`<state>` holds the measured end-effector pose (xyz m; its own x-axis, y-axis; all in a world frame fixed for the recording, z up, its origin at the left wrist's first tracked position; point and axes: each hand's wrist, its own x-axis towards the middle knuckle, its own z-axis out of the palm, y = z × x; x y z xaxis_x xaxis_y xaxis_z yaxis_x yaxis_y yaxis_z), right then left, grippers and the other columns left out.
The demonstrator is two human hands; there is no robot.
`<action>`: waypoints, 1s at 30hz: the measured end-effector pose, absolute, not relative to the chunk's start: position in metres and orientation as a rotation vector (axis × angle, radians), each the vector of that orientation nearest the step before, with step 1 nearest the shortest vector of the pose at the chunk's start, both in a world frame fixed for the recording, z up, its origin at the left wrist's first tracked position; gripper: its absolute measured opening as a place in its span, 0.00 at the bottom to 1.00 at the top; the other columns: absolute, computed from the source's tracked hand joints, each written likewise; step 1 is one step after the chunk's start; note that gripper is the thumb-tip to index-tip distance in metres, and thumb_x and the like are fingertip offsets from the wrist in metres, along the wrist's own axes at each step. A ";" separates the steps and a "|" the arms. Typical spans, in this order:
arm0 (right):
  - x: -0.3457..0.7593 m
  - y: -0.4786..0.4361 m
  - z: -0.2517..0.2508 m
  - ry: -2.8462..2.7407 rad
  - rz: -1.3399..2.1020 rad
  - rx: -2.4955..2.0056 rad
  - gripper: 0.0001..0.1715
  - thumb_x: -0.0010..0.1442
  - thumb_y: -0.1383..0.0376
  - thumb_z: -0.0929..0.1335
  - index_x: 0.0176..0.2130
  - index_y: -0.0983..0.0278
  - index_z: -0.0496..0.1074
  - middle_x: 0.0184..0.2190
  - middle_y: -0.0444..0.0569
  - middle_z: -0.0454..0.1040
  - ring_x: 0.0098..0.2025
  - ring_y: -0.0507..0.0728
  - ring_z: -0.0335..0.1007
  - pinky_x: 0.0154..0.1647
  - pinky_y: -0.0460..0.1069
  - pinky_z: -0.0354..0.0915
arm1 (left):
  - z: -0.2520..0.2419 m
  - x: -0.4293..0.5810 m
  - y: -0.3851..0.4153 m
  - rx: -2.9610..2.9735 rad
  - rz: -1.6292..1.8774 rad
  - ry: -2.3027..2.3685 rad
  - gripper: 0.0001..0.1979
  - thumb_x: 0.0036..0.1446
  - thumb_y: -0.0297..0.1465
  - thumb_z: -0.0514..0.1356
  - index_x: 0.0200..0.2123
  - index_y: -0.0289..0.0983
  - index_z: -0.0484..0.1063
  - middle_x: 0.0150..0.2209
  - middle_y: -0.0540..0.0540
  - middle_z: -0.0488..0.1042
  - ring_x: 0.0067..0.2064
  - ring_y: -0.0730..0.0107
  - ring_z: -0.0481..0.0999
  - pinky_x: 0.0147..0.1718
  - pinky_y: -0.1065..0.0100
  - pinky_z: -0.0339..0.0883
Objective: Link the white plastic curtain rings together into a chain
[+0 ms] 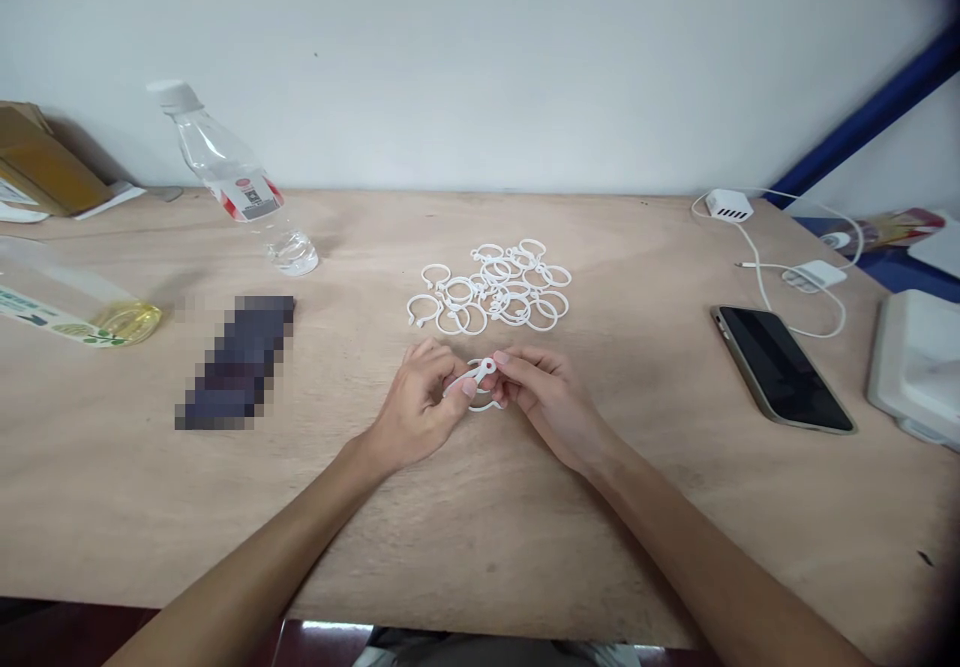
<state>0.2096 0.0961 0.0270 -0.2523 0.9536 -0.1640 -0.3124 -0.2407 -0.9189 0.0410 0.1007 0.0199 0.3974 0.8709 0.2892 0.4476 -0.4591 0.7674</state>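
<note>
Between the fingers of both hands, low over the wooden table [480, 527], is a white plastic curtain ring [487, 367] with a small eyelet turned up toward me. My left hand [420, 397] pinches its band between thumb and fingers. Thumb and index finger of my right hand [555, 399] grip it by the eyelet. Under the fingertips shows the curve of another white ring [486, 407]; whether it is joined to the held one I cannot tell. Just beyond my hands lies a loose pile of similar white rings [517, 287], several overlapping.
To the left stand a clear water bottle [247, 192], a bottle with yellow liquid [112, 319], a pixelated dark object [240, 362] and a cardboard box [52, 162]. At right lie a phone [784, 367], a white charger [729, 205] with cables, and a white container [919, 357].
</note>
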 end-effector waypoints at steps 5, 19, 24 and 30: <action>0.210 0.096 0.028 -0.943 1.682 -1.004 0.13 0.51 0.57 0.73 0.24 0.64 0.76 0.24 0.47 0.73 0.28 0.52 0.64 0.30 0.48 0.59 | 0.022 0.041 0.100 2.059 0.955 1.119 0.31 0.62 0.53 0.44 0.25 0.36 0.71 0.23 0.49 0.68 0.29 0.68 0.63 0.36 0.64 0.58; 0.209 0.096 0.026 -0.964 1.678 -1.005 0.16 0.49 0.55 0.75 0.22 0.64 0.75 0.21 0.45 0.72 0.26 0.51 0.64 0.30 0.48 0.60 | 0.022 0.041 0.101 2.049 0.931 1.097 0.34 0.61 0.56 0.40 0.23 0.37 0.69 0.22 0.48 0.68 0.30 0.67 0.64 0.36 0.63 0.60; 0.208 0.096 0.027 -0.964 1.681 -1.000 0.15 0.49 0.56 0.75 0.23 0.64 0.75 0.21 0.45 0.72 0.25 0.50 0.64 0.29 0.48 0.60 | 0.021 0.041 0.101 2.041 0.922 1.074 0.32 0.62 0.55 0.41 0.23 0.36 0.68 0.23 0.48 0.68 0.30 0.67 0.64 0.37 0.63 0.60; 0.211 0.098 0.025 -1.083 1.580 -1.077 0.16 0.52 0.55 0.72 0.23 0.64 0.74 0.22 0.45 0.73 0.25 0.51 0.64 0.28 0.49 0.60 | 0.019 0.041 0.103 2.011 0.938 1.089 0.32 0.61 0.56 0.41 0.22 0.37 0.66 0.22 0.49 0.66 0.31 0.67 0.63 0.35 0.64 0.60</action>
